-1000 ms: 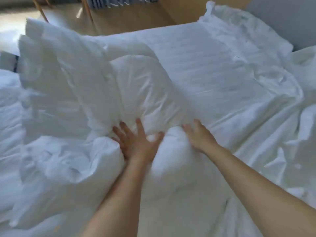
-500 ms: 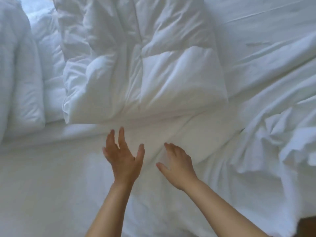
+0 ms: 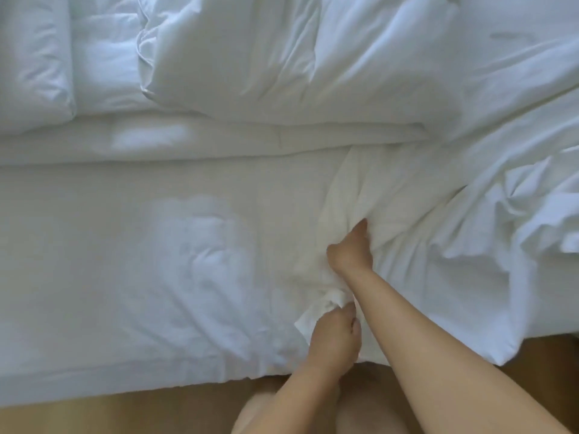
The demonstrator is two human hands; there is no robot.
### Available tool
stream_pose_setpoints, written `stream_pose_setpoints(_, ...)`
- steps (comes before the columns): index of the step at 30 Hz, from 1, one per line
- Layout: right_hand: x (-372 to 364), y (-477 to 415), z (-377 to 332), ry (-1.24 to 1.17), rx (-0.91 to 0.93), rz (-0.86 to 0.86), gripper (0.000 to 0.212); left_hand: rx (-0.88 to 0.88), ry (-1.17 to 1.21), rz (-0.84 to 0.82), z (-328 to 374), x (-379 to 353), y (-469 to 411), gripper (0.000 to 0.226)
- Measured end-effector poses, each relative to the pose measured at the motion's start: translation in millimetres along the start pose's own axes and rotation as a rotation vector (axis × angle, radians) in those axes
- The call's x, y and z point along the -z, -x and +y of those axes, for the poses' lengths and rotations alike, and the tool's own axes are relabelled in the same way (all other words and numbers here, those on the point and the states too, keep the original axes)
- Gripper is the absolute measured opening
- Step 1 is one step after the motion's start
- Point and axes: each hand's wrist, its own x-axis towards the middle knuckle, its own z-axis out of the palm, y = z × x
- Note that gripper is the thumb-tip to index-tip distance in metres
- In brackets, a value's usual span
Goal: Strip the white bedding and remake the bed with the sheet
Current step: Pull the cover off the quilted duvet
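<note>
Fingers curled — left hand [image 3: 334, 338], right hand [image 3: 348, 252] grip sheet [image 3: 188, 245] | wood floor [image 3: 94, 416] at bedside

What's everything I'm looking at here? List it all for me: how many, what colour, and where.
sheet: one, white, spread across the bed, bunched into a ridge near the front edge
duvet: one, white, puffy, heaped at top middle
pillows: seemingly two, white, side by side at top left
crumpled bedding: one heap, white, right side, hanging over the bed's edge
floor: one, tan, along the bottom
left hand: one, grips the near end of the sheet's ridge
right hand: one, grips the ridge further in
</note>
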Motion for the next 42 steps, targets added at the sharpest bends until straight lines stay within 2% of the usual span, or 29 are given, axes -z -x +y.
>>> stream_pose_setpoints(1, 7, 2, 18, 0.046, 0.024, 0.046, 0.074, -0.04, -0.077, -0.015, -3, -3, 8, 0.022)
stream_pose_setpoints(2, 16, 6, 39, 0.09, 0.07, 0.087, 0.068, -0.072, -0.125, 0.05, -6, -1, 10, 0.023)
stream_pose_setpoints(5, 42, 13, 102, 0.245, 0.167, 0.146, 0.056, -0.067, -0.034, 0.403, 3, 22, -10, 0.051)
stream_pose_setpoints(6, 54, 15, 120, 0.294, 0.173, 0.129, 0.054, -0.061, -0.033, 0.416, 16, 26, -24, 0.063)
stream_pose_setpoints(10, 108, 16, 178, 0.393, 0.283, 0.018, 0.069, -0.106, -0.119, 0.209, 99, -31, -81, 0.098)
stream_pose_setpoints(11, 124, 13, 188, 0.379, 0.333, 0.082, 0.073, -0.077, -0.108, 0.219, 118, -53, -93, 0.108)
stream_pose_setpoints(13, 160, -2, 206, 0.264, 0.364, 0.327, 0.079, 0.0, -0.027, 0.288, 151, -94, -111, 0.125)
stream_pose_setpoints(15, 203, -30, 224, 0.035, 0.243, 0.558, 0.086, 0.077, 0.019, 0.389, 176, -130, -125, 0.135)
stream_pose_setpoints(16, 222, -44, 232, -0.11, 0.128, 0.57, 0.091, 0.11, 0.022, 0.437, 187, -146, -128, 0.136)
stream_pose_setpoints(18, 243, -70, 236, -0.435, 0.003, 0.409, 0.106, 0.104, 0.095, 0.504, 208, -176, -133, 0.122)
stream_pose_setpoints(20, 250, -92, 221, -0.646, 0.036, 0.243, 0.113, 0.02, 0.25, 0.445, 228, -197, -136, 0.074)
stream_pose_setpoints(22, 264, -109, 210, -0.791, 0.047, 0.137, 0.106, -0.066, 0.329, 0.3, 249, -212, -131, 0.022)
stream_pose_setpoints(23, 277, -117, 211, -0.795, 0.033, 0.127, 0.091, -0.09, 0.308, 0.193, 256, -216, -129, 0.011)
stream_pose_setpoints(25, 313, -132, 237, -0.689, 0.015, 0.217, 0.039, -0.098, 0.176, -0.123, 268, -213, -124, 0.015)
stream_pose_setpoints(26, 334, -135, 261, -0.607, 0.0, 0.267, 0.023, -0.073, 0.142, -0.245, 272, -209, -124, 0.011)
stream_pose_setpoints(27, 356, -132, 287, -0.539, -0.014, 0.315, 0.019, -0.05, 0.171, -0.258, 279, -205, -128, 0.011)
stream_pose_setpoints(28, 376, -124, 311, -0.492, -0.037, 0.345, 0.02, -0.03, 0.284, -0.169, 290, -202, -132, 0.016)
stream_pose_setpoints(29, 390, -114, 333, -0.434, -0.07, 0.363, 0.021, 0.017, 0.44, -0.003, 303, -202, -140, 0.027)
stream_pose_setpoints(30, 402, -103, 351, -0.333, -0.085, 0.357, 0.025, 0.054, 0.527, 0.175, 317, -210, -152, 0.051)
stream_pose_setpoints(31, 411, -94, 365, -0.213, -0.075, 0.336, 0.032, 0.078, 0.511, 0.275, 333, -224, -163, 0.078)
stream_pose_setpoints(32, 418, -91, 377, -0.144, -0.067, 0.305, 0.036, 0.092, 0.408, 0.299, 350, -243, -171, 0.1)
stream_pose_setpoints(33, 426, -92, 386, -0.157, -0.071, 0.29, 0.042, 0.101, 0.27, 0.292, 365, -263, -175, 0.112)
stream_pose_setpoints(34, 436, -98, 390, -0.289, -0.084, 0.289, 0.052, 0.112, 0.137, 0.286, 376, -282, -177, 0.117)
stream_pose_setpoints(36, 457, -124, 388, -0.711, -0.17, 0.321, 0.084, 0.082, 0.03, 0.298, 387, -313, -180, 0.107)
stream_pose_setpoints(37, 463, -142, 385, -0.825, -0.249, 0.343, 0.094, 0.059, 0.033, 0.314, 390, -324, -182, 0.096)
stream_pose_setpoints(38, 467, -160, 378, -0.806, -0.315, 0.351, 0.098, 0.038, 0.041, 0.34, 391, -333, -183, 0.085)
stream_pose_setpoints(39, 468, -175, 371, -0.692, -0.345, 0.358, 0.094, 0.026, 0.052, 0.361, 393, -342, -184, 0.076)
stream_pose_setpoints(40, 466, -189, 365, -0.539, -0.321, 0.366, 0.079, 0.001, 0.078, 0.377, 397, -349, -184, 0.068)
stream_pose_setpoints(42, 468, -206, 360, -0.293, -0.148, 0.381, 0.037, -0.077, 0.131, 0.387, 410, -367, -185, 0.047)
